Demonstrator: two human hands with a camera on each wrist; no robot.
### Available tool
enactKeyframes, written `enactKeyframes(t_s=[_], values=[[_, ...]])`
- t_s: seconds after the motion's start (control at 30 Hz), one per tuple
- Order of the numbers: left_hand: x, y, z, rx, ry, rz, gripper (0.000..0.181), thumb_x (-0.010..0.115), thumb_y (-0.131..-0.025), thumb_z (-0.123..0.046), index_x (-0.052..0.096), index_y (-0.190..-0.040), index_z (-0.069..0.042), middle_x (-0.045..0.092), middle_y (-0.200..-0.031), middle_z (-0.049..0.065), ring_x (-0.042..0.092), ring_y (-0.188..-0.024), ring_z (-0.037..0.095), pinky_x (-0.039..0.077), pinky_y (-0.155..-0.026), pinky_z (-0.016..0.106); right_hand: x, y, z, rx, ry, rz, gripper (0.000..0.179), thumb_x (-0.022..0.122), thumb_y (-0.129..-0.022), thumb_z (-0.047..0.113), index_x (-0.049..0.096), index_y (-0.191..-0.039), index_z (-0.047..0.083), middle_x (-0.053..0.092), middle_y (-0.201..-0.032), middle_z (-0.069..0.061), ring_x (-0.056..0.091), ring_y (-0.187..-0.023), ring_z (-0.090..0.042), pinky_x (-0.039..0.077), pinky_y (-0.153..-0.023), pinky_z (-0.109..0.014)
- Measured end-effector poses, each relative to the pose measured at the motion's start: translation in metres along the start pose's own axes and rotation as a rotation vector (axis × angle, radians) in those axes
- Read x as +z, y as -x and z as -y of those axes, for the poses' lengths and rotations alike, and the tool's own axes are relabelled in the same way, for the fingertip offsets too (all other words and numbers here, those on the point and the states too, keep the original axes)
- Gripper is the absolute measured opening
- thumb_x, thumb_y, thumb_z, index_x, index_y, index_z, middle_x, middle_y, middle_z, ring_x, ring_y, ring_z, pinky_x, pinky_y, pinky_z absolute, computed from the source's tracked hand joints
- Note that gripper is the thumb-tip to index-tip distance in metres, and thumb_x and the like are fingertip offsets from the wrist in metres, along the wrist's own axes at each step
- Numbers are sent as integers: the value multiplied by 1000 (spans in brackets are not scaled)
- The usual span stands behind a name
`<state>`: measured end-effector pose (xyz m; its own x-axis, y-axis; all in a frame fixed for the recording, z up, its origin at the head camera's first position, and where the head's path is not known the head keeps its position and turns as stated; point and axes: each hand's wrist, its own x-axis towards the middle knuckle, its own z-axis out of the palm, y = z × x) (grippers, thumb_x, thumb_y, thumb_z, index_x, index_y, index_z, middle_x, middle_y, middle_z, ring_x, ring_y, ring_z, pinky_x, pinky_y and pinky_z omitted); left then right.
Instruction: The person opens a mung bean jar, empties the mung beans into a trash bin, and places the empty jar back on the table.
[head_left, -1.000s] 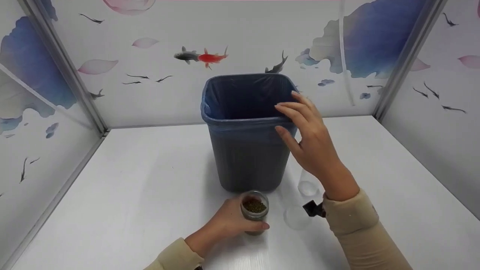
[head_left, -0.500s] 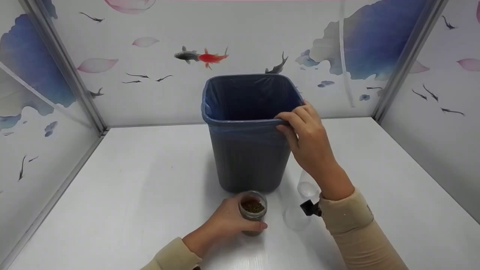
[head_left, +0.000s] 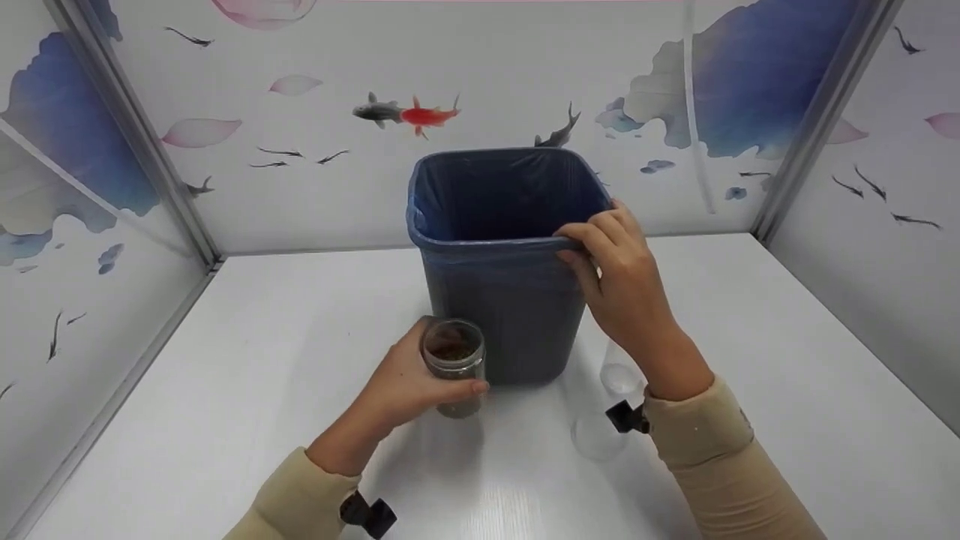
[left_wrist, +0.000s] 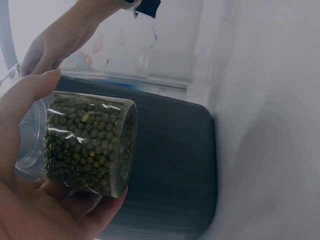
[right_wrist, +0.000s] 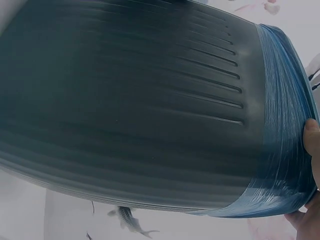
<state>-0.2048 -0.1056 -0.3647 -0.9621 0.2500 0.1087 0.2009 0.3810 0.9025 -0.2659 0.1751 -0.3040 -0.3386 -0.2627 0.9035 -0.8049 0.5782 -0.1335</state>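
Note:
My left hand grips a clear open-topped jar, thumb across its front. In the left wrist view the jar is part filled with green mung beans. It is lifted off the table, nearly upright, in front of the lower left of a grey trash bin. A blue bag lines the bin and folds over its rim. My right hand holds the bin's front right corner, fingers over the rim and thumb outside. In the right wrist view, those fingers press the blue liner.
A clear round, flat piece lies on the white table below the right wrist. Behind it is another clear, rounded object, partly hidden by the right arm. Printed panels enclose the table at back and sides.
My left hand has raised the jar from the table and moved it left and forward toward the bin. My right hand has come down onto the bin's rim and closed on it.

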Motion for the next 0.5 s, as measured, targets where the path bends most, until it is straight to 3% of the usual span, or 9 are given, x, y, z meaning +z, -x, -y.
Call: enactKeyframes(t_s=[0.23,0.33,0.5], values=[[-37,2,-14,-41,12,-51,73,95,-80,-33,60,-140,-11,67,-132,9,62,-125,28,49,-108,57,-1,0,-1,0,20,24,13,72,-101,7,73,-112,1,61,-93,-11,56,-96,-31,30,-124,-61],[-53,0,-15,-51,89,-93,67,90,-86,-27,59,-143,-8,64,-138,13,59,-131,31,46,-112,58,-2,1,-2,3,19,20,12,72,-101,6,73,-111,1,61,-93,-11,56,-97,-31,30,-125,-59],[-70,-4,-9,-27,301,-214,57,78,-95,-14,54,-146,-7,55,-145,18,51,-135,34,41,-114,61,2,0,-1,2,2,-3,11,73,-99,3,74,-110,2,59,-90,-10,54,-95,-31,30,-124,-60]])
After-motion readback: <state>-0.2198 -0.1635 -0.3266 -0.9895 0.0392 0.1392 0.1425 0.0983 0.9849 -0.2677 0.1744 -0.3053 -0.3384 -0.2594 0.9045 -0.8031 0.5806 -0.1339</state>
